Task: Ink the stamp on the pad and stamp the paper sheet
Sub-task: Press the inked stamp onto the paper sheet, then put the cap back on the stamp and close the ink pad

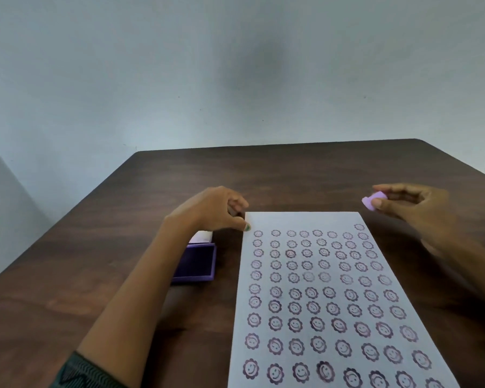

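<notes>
A white paper sheet (303, 219) lies on the dark wooden table (123, 225), covered with rows of purple smiling-flower prints. My right hand (412, 208) hovers beyond the sheet's far right corner and pinches a small lilac stamp (373, 201) between thumb and fingers. My left hand (221, 210) rests with its fingertips on the sheet's far left corner. An open purple ink pad (196, 263) sits left of the sheet, partly hidden by my left forearm.
The pad's pale lid (200, 237) lies just behind it. The table's far edge meets a plain grey-blue wall (235, 79). Bare wood shows left of the pad and beyond the sheet.
</notes>
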Tool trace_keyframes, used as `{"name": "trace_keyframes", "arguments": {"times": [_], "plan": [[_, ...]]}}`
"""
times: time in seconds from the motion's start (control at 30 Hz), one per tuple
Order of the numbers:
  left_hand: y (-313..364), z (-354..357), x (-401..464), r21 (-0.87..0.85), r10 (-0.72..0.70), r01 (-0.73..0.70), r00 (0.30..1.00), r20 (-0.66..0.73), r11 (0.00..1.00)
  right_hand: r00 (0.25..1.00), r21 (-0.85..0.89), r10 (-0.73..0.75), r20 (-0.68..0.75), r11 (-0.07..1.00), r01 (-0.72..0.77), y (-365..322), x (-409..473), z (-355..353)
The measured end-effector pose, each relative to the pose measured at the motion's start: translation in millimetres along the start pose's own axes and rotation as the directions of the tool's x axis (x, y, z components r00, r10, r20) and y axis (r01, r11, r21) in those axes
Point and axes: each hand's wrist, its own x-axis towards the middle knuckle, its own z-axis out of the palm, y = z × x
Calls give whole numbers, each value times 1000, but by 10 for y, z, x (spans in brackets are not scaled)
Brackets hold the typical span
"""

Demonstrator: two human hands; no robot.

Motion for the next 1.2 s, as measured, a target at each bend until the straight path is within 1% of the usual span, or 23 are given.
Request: {"name": "trace_keyframes", "arguments": {"times": [0.17, 0.27, 0.37, 0.43, 0.53, 0.63, 0.73, 0.8, 0.9, 0.97, 1.03, 1.2], "plan": [[-34, -4, -36, 114, 20, -14, 998, -58, 993, 1000, -91, -18, 25, 996, 20, -42, -18, 83], [-55, 6, -46, 152, 39, -24, 995, -96, 988, 999, -32, -10, 50, 999, 12, -141, -37, 214], [-72, 15, -43, 139, 71, -51, 986, -150, 989, 990, 12, -38, 135, 999, 36, -272, -24, 389], [-57, 42, -26, 48, 92, -84, 975, -202, 995, 983, 50, -51, 179, 998, 43, -364, -7, 543], [15, 105, 12, -201, 109, -165, 959, -263, 966, 972, 138, -88, 218, 989, 59, -477, 17, 827], [98, 170, 44, -373, 114, -243, 935, -335, 895, 969, 247, -92, 230, 968, 34, -516, 42, 1054], [179, 246, 53, -526, 69, -281, 920, -385, 803, 973, 345, -53, 226, 938, -29, -468, 36, 1137], [235, 304, 64, -604, 41, -303, 912, -408, 737, 971, 381, -15, 237, 921, -78, -410, 3, 1136], [320, 368, 64, -693, 19, -323, 913, -408, 644, 965, 427, 24, 261, 894, -138, -367, -37, 1110], [351, 405, 69, -732, 6, -312, 922, -388, 605, 961, 456, 36, 275, 875, -163, -369, -44, 1104], [353, 435, 71, -747, -7, -294, 928, -372, 597, 960, 463, 40, 279, 870, -171, -382, -58, 1108], [352, 510, 55, -744, -21, -273, 933, -359, 609, 964, 415, 19, 266, 900, -132, -341, -127, 1101]]}}
